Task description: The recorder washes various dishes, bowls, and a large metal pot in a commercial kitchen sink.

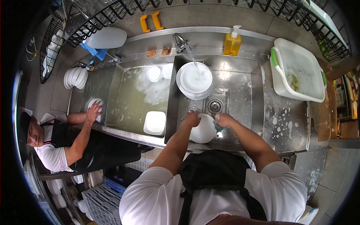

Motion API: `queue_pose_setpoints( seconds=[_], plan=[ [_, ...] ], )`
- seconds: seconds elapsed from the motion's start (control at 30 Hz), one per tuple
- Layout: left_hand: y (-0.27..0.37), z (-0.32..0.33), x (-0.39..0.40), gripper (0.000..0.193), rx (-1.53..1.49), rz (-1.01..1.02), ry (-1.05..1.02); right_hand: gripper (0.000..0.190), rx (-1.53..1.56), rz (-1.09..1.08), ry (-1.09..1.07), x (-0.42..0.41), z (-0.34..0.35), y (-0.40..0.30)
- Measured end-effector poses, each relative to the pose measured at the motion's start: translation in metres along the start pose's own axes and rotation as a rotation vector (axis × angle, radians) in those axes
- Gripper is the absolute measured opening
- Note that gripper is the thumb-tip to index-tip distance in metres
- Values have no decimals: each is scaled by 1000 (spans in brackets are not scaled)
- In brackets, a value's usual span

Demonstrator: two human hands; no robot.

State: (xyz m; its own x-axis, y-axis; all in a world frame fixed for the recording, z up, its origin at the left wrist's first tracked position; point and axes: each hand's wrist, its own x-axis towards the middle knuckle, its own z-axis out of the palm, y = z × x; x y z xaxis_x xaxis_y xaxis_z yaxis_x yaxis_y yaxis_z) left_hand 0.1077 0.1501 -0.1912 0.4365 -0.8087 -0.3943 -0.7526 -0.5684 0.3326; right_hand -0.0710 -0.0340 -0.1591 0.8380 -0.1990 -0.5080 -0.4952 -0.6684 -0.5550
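My left hand (193, 118) grips the upper left edge of a round white plate (203, 130) in the front of the right-hand steel sink basin. At the plate's right edge, my right hand (223, 120) is closed on a dark green scouring pad (218, 128), partly hidden beneath the fingers. Behind them a stack of white plates (196, 78) stands in the basin, and water runs onto it from a chrome faucet (180, 43). The drain (215, 106) lies between the stack and my hands.
The left basin (129, 98) holds cloudy, foamy water with white dishes in it. A co-worker (70, 140) handles white dishes at the far left. A yellow soap pump bottle (232, 43) stands behind the sink; a white tub (299, 70) sits right. Black wire racks (112, 14) hang overhead.
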Motion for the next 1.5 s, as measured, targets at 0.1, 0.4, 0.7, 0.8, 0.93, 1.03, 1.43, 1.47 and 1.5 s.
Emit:
queue_pose_setpoints(
  seconds=[0.1,0.4,0.7,0.8,0.93,1.03,1.43,1.47,1.5],
  plan=[
    [0,-10,7,53,-20,-13,-76,38,367,184,103,-34,21,13],
    [-16,-17,4,56,-248,-79,-101,58,228,265,-18,-34,67,8],
    [-37,-29,6,47,-483,-179,-97,43,214,29,-68,-10,72,18],
    [-7,-48,-1,54,-385,-39,-358,39,209,107,-64,-19,70,31],
    [2,-40,-80,68,-912,-137,-352,49,42,244,-104,-38,22,-33],
    [-6,-14,-83,61,-1571,-273,-218,54,233,418,417,-29,12,-48],
    [30,-47,-55,57,-1275,-356,105,47,-1,-88,333,-31,-39,-37],
    [46,-56,-53,54,-1165,-218,62,51,-83,-180,323,-26,-42,-42],
    [53,-65,-52,50,-1049,-87,34,54,-183,-320,332,-23,-52,-54]
  ],
)
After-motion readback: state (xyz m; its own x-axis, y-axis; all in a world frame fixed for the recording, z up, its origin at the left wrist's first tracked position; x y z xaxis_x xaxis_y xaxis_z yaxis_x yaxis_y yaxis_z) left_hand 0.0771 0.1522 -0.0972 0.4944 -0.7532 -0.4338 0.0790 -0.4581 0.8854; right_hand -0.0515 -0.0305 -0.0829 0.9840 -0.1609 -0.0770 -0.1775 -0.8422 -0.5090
